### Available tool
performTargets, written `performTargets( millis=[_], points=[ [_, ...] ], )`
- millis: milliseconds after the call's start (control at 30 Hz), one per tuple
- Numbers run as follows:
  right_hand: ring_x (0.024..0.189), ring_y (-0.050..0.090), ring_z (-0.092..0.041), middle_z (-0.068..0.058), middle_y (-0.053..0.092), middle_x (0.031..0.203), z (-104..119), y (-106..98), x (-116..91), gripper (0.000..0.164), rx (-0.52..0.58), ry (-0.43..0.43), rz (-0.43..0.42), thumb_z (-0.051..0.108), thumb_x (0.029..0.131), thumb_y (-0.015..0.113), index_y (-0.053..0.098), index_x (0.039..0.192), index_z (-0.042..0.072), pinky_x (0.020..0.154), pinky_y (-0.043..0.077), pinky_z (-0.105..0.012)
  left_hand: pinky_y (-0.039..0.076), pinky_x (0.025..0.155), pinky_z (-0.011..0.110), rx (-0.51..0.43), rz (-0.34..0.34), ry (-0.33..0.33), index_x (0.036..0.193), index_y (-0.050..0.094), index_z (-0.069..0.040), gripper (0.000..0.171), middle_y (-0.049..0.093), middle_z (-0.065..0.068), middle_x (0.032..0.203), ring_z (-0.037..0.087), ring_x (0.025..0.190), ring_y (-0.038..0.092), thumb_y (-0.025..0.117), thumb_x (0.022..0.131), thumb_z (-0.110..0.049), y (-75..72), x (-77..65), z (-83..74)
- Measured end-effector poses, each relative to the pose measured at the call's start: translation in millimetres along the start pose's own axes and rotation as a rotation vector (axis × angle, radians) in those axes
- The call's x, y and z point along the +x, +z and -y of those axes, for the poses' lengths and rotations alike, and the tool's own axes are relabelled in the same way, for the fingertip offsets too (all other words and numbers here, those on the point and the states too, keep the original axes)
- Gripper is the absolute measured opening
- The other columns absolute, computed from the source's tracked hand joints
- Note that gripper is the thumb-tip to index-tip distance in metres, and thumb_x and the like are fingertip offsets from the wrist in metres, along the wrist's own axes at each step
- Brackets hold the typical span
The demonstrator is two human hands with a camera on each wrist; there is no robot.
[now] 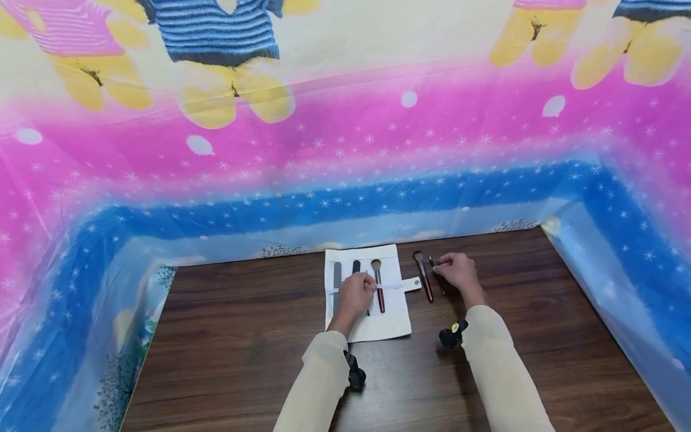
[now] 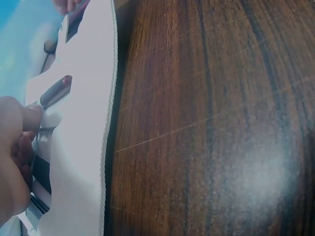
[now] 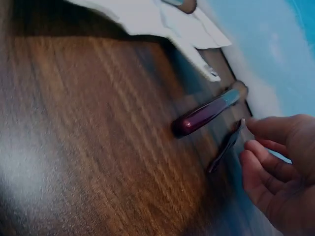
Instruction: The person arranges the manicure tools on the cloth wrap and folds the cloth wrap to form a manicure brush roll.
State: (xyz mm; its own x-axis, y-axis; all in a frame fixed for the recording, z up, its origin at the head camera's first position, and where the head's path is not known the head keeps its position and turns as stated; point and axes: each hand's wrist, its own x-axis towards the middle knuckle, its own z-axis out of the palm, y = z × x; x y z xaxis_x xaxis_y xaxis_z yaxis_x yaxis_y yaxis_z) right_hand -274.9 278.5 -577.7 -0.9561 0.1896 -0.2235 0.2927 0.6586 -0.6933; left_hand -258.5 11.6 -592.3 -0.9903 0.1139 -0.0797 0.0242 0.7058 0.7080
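Observation:
An opened white pouch [image 1: 385,329] lies on the table with a grey flat strip [image 1: 337,276], a black-topped tool [image 1: 356,266] and a red-handled makeup brush [image 1: 379,288] under its elastic band [image 1: 394,287]. My left hand [image 1: 354,297] is over the pouch, thumb and finger pinching the band beside that brush. Right of the pouch, a second makeup brush [image 3: 209,114] lies with its bristles away from me. Beyond it, the fingertips of my right hand [image 1: 457,271] pinch the far end of a slim dark stick [image 3: 227,146], whose kind is blurred.
The pouch's snap tab [image 1: 412,284] sticks out toward the loose brush. Under everything is a dark wooden table [image 1: 232,354]. A printed cloth [image 1: 324,150] rises along its back and both sides.

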Motion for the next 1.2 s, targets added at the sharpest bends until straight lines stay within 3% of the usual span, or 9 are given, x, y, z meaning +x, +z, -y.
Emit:
performTargets(
  millis=[133,233,333,433,733,867,1000,1100,1200],
  points=[
    [0.101,0.065,-0.034,-0.021,0.071,0.114,2.9,-0.7,1.0,0.025,-0.107,0.021,0.042,0.017,0.094,0.069,0.072,0.113,0.000,0.084,0.051,-0.044,0.053,0.081,0.037,-0.008,-0.001,0.021,0.092,0.075,-0.013,0.016,0.071,0.000,0.085,0.011,0.072,0.059,0.062,0.101,-0.017,-0.5,-0.3,1.6],
    [0.081,0.060,-0.027,-0.012,0.067,0.086,7.2,-4.0,1.6,0.015,-0.190,0.022,0.049,0.014,0.093,0.068,0.069,0.084,0.002,0.072,0.047,-0.038,0.053,0.082,0.038,-0.009,-0.005,0.036,0.092,0.075,-0.013,0.015,0.072,0.000,0.085,0.010,0.072,0.059,0.063,0.101,-0.016,-0.8,-0.1,2.7],
    [0.060,0.049,-0.019,0.000,0.048,0.059,10.4,-7.5,2.3,0.035,-0.250,0.029,0.067,0.013,0.093,0.066,0.053,0.061,0.009,0.061,0.041,-0.034,0.053,0.082,0.037,-0.007,-0.002,0.036,0.093,0.075,-0.013,0.015,0.072,-0.001,0.086,0.009,0.072,0.058,0.063,0.100,-0.017,-1.5,0.2,2.8],
    [0.052,0.041,-0.015,0.005,0.035,0.051,10.1,-9.0,3.8,0.044,-0.272,0.054,0.091,0.015,0.093,0.065,0.042,0.056,0.016,0.057,0.038,-0.031,0.052,0.079,0.035,-0.008,-0.003,0.039,0.093,0.076,-0.013,0.014,0.071,0.000,0.085,0.008,0.071,0.057,0.064,0.100,-0.017,-2.8,0.5,2.7],
    [0.054,0.043,-0.016,0.005,0.039,0.052,0.7,-9.8,7.9,0.043,-0.233,0.063,0.109,0.021,0.094,0.064,0.043,0.058,0.016,0.058,0.037,-0.031,0.048,0.073,0.032,-0.015,-0.021,0.053,0.096,0.076,-0.012,0.017,0.071,0.001,0.083,0.010,0.066,0.054,0.062,0.101,-0.018,-4.6,-2.9,1.8],
    [0.054,0.046,-0.015,0.006,0.043,0.052,-5.1,-11.8,7.9,0.042,-0.167,0.065,0.120,0.021,0.095,0.064,0.045,0.058,0.017,0.056,0.039,-0.030,0.051,0.088,0.041,-0.016,-0.046,0.069,0.097,0.077,-0.012,0.016,0.072,0.000,0.083,0.010,0.068,0.056,0.063,0.100,-0.019,-0.3,-3.5,3.3],
    [0.056,0.051,-0.013,0.007,0.047,0.054,-8.2,-13.4,6.9,0.038,-0.087,0.076,0.111,0.021,0.095,0.063,0.047,0.061,0.017,0.057,0.042,-0.029,0.046,0.101,0.050,-0.023,-0.082,0.111,0.094,0.077,-0.012,0.015,0.074,0.001,0.083,0.016,0.074,0.063,0.064,0.098,-0.018,4.8,-3.0,6.3],
    [0.064,0.058,-0.013,0.002,0.060,0.066,-5.7,-14.0,5.4,0.025,-0.043,0.068,0.077,0.021,0.095,0.062,0.061,0.073,0.010,0.061,0.045,-0.027,0.045,0.095,0.049,0.020,-0.101,0.155,0.092,0.076,-0.013,0.013,0.074,0.001,0.084,0.019,0.079,0.066,0.065,0.097,-0.018,5.3,-3.2,6.7],
    [0.076,0.065,-0.014,-0.010,0.072,0.092,1.9,-12.4,4.8,0.022,0.040,0.045,0.042,0.021,0.095,0.062,0.070,0.101,0.001,0.067,0.052,-0.027,0.042,0.087,0.044,0.091,-0.108,0.185,0.092,0.077,-0.014,0.012,0.074,-0.001,0.084,0.017,0.081,0.067,0.067,0.096,-0.020,3.7,-3.4,5.0]
  ],
)
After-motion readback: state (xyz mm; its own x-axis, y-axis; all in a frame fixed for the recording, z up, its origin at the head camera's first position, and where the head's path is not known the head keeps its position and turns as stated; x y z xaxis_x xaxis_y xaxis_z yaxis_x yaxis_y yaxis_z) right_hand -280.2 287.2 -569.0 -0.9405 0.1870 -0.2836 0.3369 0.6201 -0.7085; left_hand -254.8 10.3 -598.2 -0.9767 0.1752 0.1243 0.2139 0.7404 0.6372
